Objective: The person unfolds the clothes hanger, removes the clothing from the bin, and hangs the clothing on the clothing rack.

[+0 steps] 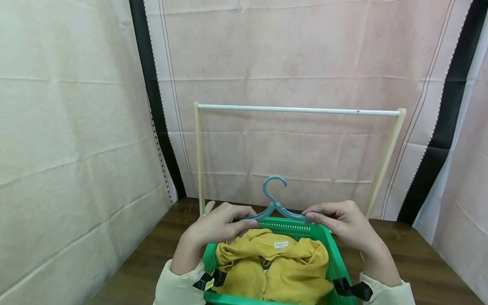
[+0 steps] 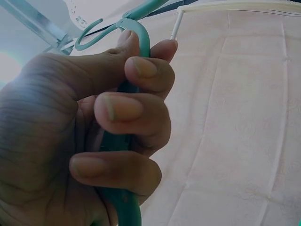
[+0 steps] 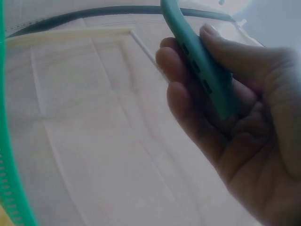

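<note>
Blue-green plastic hanger (image 1: 275, 206): held level above the far rim of the green basket (image 1: 335, 258), hook upward, in front of the white clothes rail (image 1: 297, 110). Left hand (image 1: 219, 224): fingers curled round the hanger's left arm. Right hand (image 1: 345, 224): fingers and thumb closed on the hanger's right arm. Mustard-yellow garment (image 1: 272, 267): crumpled inside the basket, white label showing. Basket: on a dark wooden table (image 1: 419, 262).

1 hanger (image 1: 275, 202), 1 green basket (image 1: 335, 258), 1 yellow garment (image 1: 272, 267), 1 rail rack (image 1: 297, 111), 2 hands: left hand (image 1: 219, 224), right hand (image 1: 343, 224).
</note>
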`<state>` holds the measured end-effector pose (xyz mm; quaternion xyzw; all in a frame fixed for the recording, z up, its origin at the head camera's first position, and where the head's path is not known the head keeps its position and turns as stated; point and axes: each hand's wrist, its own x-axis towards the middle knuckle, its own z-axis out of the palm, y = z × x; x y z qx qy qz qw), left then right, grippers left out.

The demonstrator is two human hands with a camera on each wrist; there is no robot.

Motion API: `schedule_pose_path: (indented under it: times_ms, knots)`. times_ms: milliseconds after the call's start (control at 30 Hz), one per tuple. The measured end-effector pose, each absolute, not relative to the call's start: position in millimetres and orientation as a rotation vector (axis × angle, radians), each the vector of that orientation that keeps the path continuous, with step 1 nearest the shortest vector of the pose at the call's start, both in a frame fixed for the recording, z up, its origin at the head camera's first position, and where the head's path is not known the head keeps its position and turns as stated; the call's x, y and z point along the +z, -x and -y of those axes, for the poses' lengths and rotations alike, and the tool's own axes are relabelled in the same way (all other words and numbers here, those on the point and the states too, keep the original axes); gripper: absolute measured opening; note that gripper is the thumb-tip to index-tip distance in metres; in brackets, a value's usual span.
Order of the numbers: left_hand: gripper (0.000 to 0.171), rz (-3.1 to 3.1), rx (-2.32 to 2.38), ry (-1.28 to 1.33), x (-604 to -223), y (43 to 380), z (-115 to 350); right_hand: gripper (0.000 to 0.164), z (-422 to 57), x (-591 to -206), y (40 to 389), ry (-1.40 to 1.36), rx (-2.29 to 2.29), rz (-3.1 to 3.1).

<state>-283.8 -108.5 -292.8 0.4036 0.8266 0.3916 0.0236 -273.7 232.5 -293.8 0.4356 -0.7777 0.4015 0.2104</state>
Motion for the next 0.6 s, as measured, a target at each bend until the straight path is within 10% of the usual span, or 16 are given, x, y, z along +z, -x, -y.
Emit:
schedule_pose_path:
  times_ms: [600]
  knots:
    - [0.014, -2.572, 1.215, -1.275, -291.9, 283.3, 108.7, 0.033, -236.1, -294.8, 275.1, -1.229, 1.1, 1.983]
